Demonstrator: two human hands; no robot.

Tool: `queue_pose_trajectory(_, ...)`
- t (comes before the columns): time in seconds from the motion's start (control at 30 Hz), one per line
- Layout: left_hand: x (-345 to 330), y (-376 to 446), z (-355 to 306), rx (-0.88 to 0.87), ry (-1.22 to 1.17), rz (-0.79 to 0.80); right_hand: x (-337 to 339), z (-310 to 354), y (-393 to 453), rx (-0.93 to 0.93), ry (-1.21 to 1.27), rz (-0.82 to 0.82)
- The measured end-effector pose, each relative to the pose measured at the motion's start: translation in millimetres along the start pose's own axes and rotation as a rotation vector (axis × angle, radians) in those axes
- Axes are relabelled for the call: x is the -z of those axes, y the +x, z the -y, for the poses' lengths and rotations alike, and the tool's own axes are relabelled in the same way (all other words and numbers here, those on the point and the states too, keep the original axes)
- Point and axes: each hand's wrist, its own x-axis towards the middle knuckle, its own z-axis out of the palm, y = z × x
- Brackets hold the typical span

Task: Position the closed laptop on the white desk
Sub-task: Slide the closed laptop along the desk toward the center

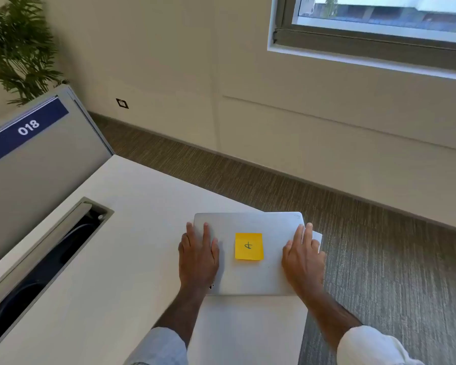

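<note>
A closed silver laptop (250, 277) lies flat near the right corner of the white desk (121, 233), with a yellow sticky note (248, 246) stuck on its lid. My left hand (198, 255) rests palm down on the lid's left side, fingers spread. My right hand (303, 255) lies on the lid's right side, its fingertips reaching over the right edge. The laptop's far right corner sits close to the desk's edge.
A long cable slot (48, 259) with dark cables is cut into the desk at the left. A grey partition (37, 164) carries a blue "018" label. A potted plant (16, 48) stands behind it. Carpeted floor (379, 259) lies beyond the desk's right edge.
</note>
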Motion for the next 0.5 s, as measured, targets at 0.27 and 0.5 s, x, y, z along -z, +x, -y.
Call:
queue_pose_trajectory(0.27, 8.2, -1.4, -3.9, 0.042, 0.060, 0.014, 6.7, -0.1, 3.4, -0.013, -0.036, 0.019)
queue_pose_trajectory(0.5, 9.1, -2.7, -6.5, 0.083, 0.050, 0.033, 10.9, 1.2, 4.5, -0.020, -0.009, 0.055)
